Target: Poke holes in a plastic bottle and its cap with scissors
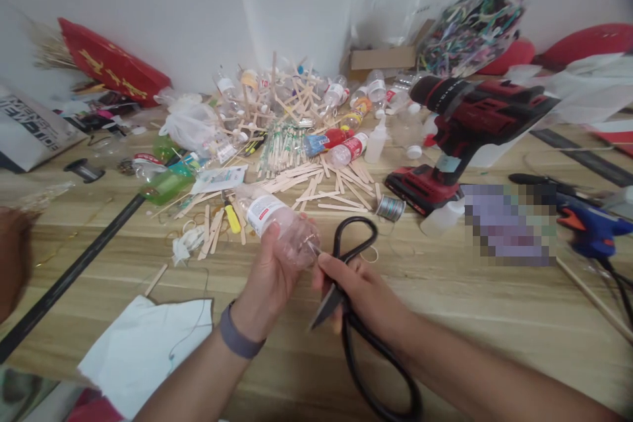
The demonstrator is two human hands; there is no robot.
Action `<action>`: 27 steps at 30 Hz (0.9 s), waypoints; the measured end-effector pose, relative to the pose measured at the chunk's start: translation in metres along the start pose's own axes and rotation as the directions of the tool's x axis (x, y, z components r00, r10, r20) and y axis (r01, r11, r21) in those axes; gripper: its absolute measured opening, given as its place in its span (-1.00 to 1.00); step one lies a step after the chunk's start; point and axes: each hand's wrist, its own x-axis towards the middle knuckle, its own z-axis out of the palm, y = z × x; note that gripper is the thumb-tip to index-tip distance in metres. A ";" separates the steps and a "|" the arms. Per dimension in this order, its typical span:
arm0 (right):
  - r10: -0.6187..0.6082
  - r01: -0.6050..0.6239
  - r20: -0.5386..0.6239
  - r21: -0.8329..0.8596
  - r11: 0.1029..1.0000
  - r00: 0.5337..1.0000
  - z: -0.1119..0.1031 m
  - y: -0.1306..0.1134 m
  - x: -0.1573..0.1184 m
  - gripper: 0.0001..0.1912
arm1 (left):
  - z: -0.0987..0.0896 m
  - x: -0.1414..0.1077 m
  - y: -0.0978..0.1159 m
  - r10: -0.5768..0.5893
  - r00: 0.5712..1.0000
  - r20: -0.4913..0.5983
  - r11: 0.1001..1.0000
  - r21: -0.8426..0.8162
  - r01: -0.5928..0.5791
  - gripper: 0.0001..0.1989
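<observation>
A clear plastic bottle (271, 216) with a white and red label lies tilted in my left hand (271, 270), whose fingers are wrapped round its lower part. My right hand (359, 283) grips a pair of black-handled scissors (329, 306) near the pivot. One handle loop points up and the other down past my wrist, with the blade tip towards the lower left. The thumb and forefinger of that hand are close together at the bottle's base. Whether they pinch a thin piece there, I cannot make out.
A red cordless drill (459, 125) stands to the right, near a blue glue gun (593, 217). Wooden sticks (341, 194) and several bottles lie ahead. A wire spool (390, 208), white paper (143, 349) and a dark strip (79, 270) are about. Another person's blurred hand (12, 264) shows at left.
</observation>
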 end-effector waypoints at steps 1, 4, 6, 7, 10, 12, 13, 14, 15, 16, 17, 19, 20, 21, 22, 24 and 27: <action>0.053 -0.058 0.046 0.112 0.992 0.998 0.001 -0.001 0.000 -0.45 | 0.001 0.000 0.001 0.006 1.000 0.009 1.000 -0.004 -0.006 -0.61; 0.077 -0.096 0.088 0.237 0.967 0.993 -0.002 -0.005 0.001 -0.44 | 0.001 0.000 0.004 0.043 0.998 0.045 0.999 0.010 -0.044 -0.64; 0.036 -0.041 0.066 0.072 0.997 0.997 -0.007 -0.008 0.003 -0.44 | 0.001 0.001 0.007 0.043 0.998 0.042 0.999 0.029 -0.044 -0.70; -0.017 0.020 0.034 -0.071 0.997 0.999 -0.010 -0.009 0.003 -0.45 | 0.000 0.002 0.008 0.032 0.999 0.030 0.999 0.033 -0.033 -0.74; -0.416 0.312 -0.026 -0.619 0.721 0.909 -0.021 -0.013 0.003 -0.57 | 0.001 0.003 0.011 -0.002 1.000 0.000 1.000 0.009 0.002 -0.81; -0.645 0.391 0.130 -0.877 0.280 0.753 -0.026 -0.014 0.001 -0.70 | 0.001 0.003 0.011 -0.014 1.000 -0.011 1.000 0.000 0.014 -0.79; -0.665 0.384 0.249 -0.921 0.061 0.704 -0.028 -0.014 -0.001 -0.76 | 0.000 0.003 0.011 -0.033 0.999 -0.016 0.999 0.010 0.034 -0.77; -0.642 0.363 0.348 -0.925 -0.115 0.683 -0.029 -0.015 -0.003 -0.79 | 0.000 0.002 0.010 -0.061 0.998 -0.022 0.998 0.026 0.061 -0.73; -0.602 0.340 0.417 -0.908 -0.245 0.681 -0.030 -0.015 -0.004 -0.79 | 0.000 0.002 0.009 -0.094 0.995 -0.025 0.995 0.044 0.095 -0.70; -0.569 0.319 0.460 -0.886 -0.336 0.681 -0.029 -0.015 -0.006 -0.78 | -0.001 0.002 0.009 -0.126 0.992 -0.026 0.990 0.061 0.127 -0.69; -0.556 0.297 0.486 -0.868 -0.398 0.675 -0.028 -0.016 -0.008 -0.78 | -0.002 0.001 0.008 -0.149 0.989 -0.026 0.986 0.075 0.150 -0.69; -0.575 0.248 0.508 -0.846 -0.471 0.642 -0.026 -0.017 -0.010 -0.76 | -0.002 0.000 0.008 -0.153 0.988 -0.034 0.984 0.091 0.156 -0.72; -0.584 0.234 0.517 -0.839 -0.492 0.625 -0.025 -0.017 -0.010 -0.75 | -0.002 -0.001 0.008 -0.136 0.990 -0.046 0.985 0.101 0.140 -0.73; -0.596 0.222 0.522 -0.835 -0.504 0.610 -0.025 -0.018 -0.010 -0.74 | -0.001 -0.002 0.008 -0.108 0.992 -0.063 0.987 0.112 0.115 -0.72; -0.607 0.211 0.523 -0.834 -0.510 0.599 -0.024 -0.018 -0.010 -0.73 | 0.000 -0.003 0.008 -0.074 0.994 -0.083 0.988 0.127 0.084 -0.72; -0.621 0.201 0.518 -0.838 -0.508 0.589 -0.025 -0.017 -0.009 -0.71 | 0.002 -0.005 0.008 0.001 0.994 -0.114 0.987 0.157 0.017 -0.68; -0.633 0.250 0.497 -0.861 -0.442 0.594 -0.029 -0.012 -0.004 -0.72 | 0.007 -0.008 0.009 0.098 0.988 -0.123 0.981 0.181 -0.075 -0.63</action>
